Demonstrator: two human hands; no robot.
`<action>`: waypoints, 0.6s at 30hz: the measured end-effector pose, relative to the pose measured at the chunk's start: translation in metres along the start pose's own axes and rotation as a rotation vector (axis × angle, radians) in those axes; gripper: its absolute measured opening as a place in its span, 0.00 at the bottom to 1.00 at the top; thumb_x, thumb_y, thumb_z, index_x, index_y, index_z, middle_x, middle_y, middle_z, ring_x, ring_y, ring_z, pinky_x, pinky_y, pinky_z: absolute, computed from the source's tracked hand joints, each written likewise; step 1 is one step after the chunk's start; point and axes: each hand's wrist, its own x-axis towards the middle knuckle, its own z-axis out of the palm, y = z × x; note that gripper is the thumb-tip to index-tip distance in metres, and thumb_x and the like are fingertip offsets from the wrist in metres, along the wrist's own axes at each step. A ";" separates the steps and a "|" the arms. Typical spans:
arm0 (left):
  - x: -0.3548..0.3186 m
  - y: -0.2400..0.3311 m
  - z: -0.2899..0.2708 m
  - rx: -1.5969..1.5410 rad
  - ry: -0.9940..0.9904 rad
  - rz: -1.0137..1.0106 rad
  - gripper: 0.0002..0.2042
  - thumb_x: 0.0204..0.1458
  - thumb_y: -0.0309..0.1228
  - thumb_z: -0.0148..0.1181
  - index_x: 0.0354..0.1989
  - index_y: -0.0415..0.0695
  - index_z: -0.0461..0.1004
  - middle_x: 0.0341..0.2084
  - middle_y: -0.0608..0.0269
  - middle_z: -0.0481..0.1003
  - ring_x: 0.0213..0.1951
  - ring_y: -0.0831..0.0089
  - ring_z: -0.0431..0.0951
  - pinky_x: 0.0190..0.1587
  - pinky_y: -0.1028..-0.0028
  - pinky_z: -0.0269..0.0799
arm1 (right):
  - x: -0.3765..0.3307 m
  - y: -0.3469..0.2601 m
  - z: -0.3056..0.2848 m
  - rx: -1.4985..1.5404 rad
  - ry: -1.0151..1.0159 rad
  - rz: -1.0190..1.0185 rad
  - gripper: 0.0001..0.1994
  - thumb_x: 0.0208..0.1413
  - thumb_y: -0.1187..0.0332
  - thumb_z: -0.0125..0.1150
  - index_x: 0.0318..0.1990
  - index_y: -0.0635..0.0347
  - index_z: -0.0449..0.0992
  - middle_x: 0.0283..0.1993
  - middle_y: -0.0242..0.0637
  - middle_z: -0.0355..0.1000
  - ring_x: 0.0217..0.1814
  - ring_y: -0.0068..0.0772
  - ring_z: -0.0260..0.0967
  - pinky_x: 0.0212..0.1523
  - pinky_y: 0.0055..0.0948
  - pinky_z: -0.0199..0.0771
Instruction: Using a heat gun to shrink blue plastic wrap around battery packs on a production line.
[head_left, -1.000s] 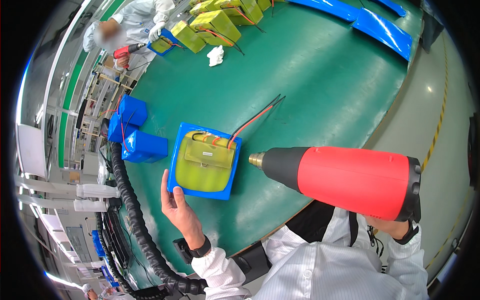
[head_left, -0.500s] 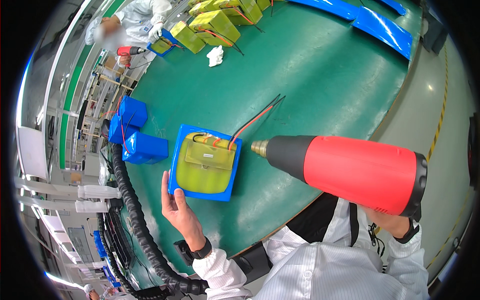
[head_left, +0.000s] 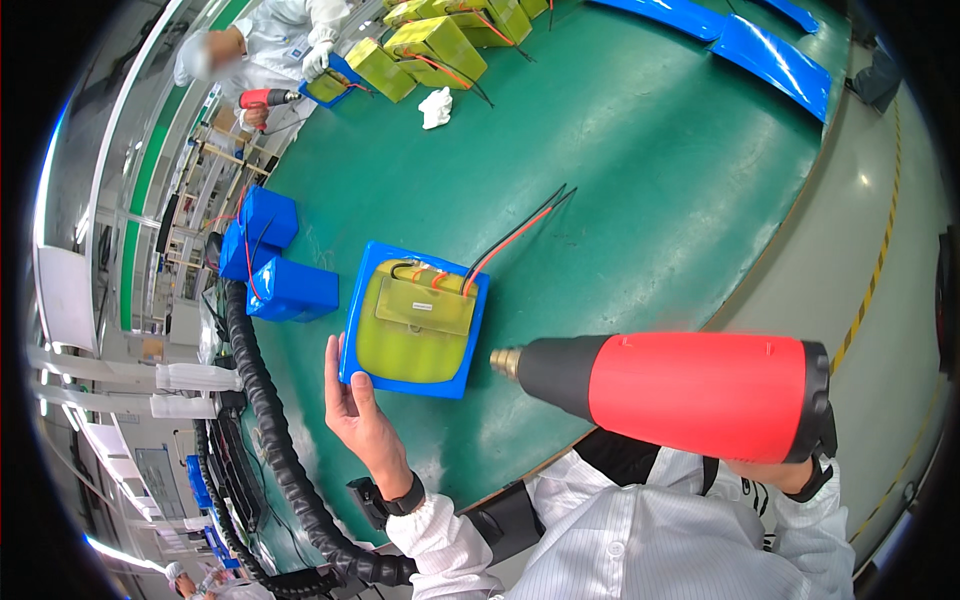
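A battery pack (head_left: 415,345) stands on the green table, its yellow-green face framed by blue shrink film, with red and black wires (head_left: 515,243) running from its top. My left hand (head_left: 365,425) grips its lower left corner, thumb on the near face and fingers along the side. On the right, my right hand (head_left: 765,474) is closed around a red and black heat gun (head_left: 700,395), whose body hides most of the fingers. The gun's metal nozzle (head_left: 505,362) points left at the pack's lower right edge, a short gap away.
Several blue-wrapped packs (head_left: 292,290) stand to the left beside a thick black hose (head_left: 265,400). Unwrapped yellow-green packs (head_left: 437,52) and a crumpled white cloth (head_left: 435,108) lie at the far side. Blue film (head_left: 775,65) lies far right. A co-worker (head_left: 290,35) holds another heat gun (head_left: 268,97).
The heat gun has come nearer to me and slightly left, so its nozzle now points at the pack's lower right side instead of its upper part. My left hand keeps its hold.
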 end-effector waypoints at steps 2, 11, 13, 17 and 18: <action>0.001 -0.001 0.001 -0.006 -0.003 0.003 0.25 0.68 0.29 0.55 0.71 0.32 0.62 0.59 0.54 0.74 0.56 0.73 0.76 0.60 0.73 0.71 | 0.000 0.006 0.007 -0.342 0.026 -0.175 0.17 0.57 0.76 0.68 0.54 0.62 0.79 0.54 0.43 0.78 0.58 0.44 0.76 0.59 0.39 0.74; 0.000 0.001 0.001 -0.020 0.006 -0.033 0.28 0.65 0.33 0.62 0.69 0.31 0.64 0.63 0.45 0.71 0.61 0.65 0.74 0.65 0.66 0.65 | -0.002 0.022 0.020 -0.125 0.141 -0.272 0.19 0.56 0.77 0.67 0.57 0.62 0.78 0.58 0.44 0.77 0.60 0.45 0.74 0.61 0.42 0.72; 0.000 0.000 0.000 -0.021 0.008 -0.028 0.28 0.65 0.33 0.61 0.69 0.31 0.64 0.64 0.45 0.71 0.61 0.64 0.74 0.65 0.66 0.66 | 0.006 0.008 0.016 -0.111 0.133 -0.346 0.19 0.58 0.77 0.66 0.57 0.62 0.78 0.59 0.44 0.77 0.61 0.45 0.74 0.62 0.41 0.72; -0.001 0.000 -0.002 -0.027 0.007 -0.035 0.28 0.65 0.33 0.61 0.69 0.30 0.64 0.64 0.45 0.71 0.61 0.65 0.73 0.65 0.66 0.66 | 0.007 0.010 0.015 -0.116 0.095 -0.288 0.19 0.58 0.77 0.65 0.58 0.62 0.77 0.59 0.45 0.76 0.62 0.45 0.74 0.63 0.41 0.72; -0.002 0.001 -0.001 -0.030 0.008 -0.042 0.28 0.65 0.33 0.61 0.69 0.30 0.64 0.63 0.46 0.71 0.61 0.65 0.74 0.65 0.66 0.66 | 0.003 0.013 0.015 -0.113 0.095 -0.262 0.19 0.58 0.77 0.65 0.58 0.62 0.78 0.59 0.45 0.77 0.62 0.45 0.74 0.62 0.41 0.72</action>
